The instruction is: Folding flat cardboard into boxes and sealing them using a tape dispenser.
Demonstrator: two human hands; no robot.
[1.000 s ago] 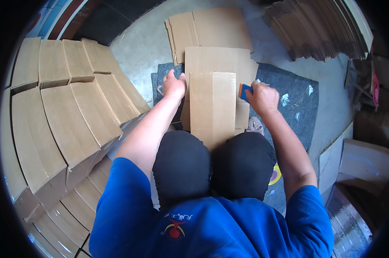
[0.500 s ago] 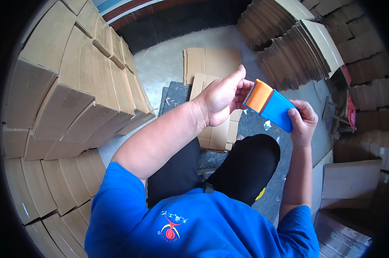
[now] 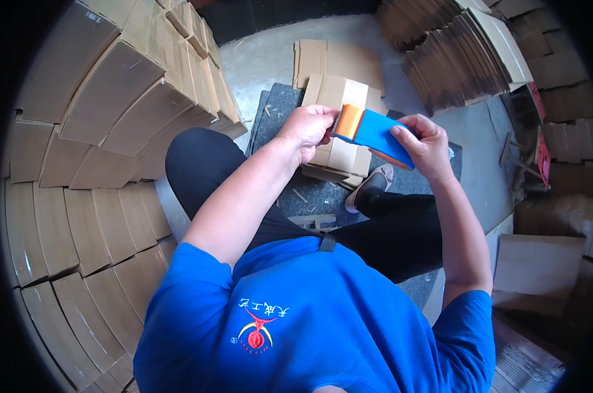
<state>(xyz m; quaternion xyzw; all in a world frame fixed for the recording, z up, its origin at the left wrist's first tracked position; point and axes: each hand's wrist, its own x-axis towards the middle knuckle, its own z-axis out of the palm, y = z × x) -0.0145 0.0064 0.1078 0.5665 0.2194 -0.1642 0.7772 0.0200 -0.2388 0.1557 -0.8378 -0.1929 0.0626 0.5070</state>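
My right hand (image 3: pixel 426 144) grips the blue handle end of a hand-held tape dispenser (image 3: pixel 378 131), which has an orange front and a toothed cutting edge. The dispenser is held in the air, toothed end toward the left. At that edge is my left hand (image 3: pixel 306 131), its fingers closed together; whatever they pinch is too small to make out. Below both hands lies a cardboard box (image 3: pixel 319 92) with a pale strip across its top, partly covered by my hands and the dispenser.
Another flat cardboard piece (image 3: pixel 339 56) lies beyond the box on a dark mat (image 3: pixel 280 105). Stacked cartons (image 3: pixel 139 92) rise on my left. Bundled cardboard sheets (image 3: pixel 457 62) stand at the far right. My shoe (image 3: pixel 375 187) is beside the box.
The dispenser has moved left and away, over the box, with both hands. My left fingers, spread before, have closed at its toothed edge. My legs have parted and the view has shifted.
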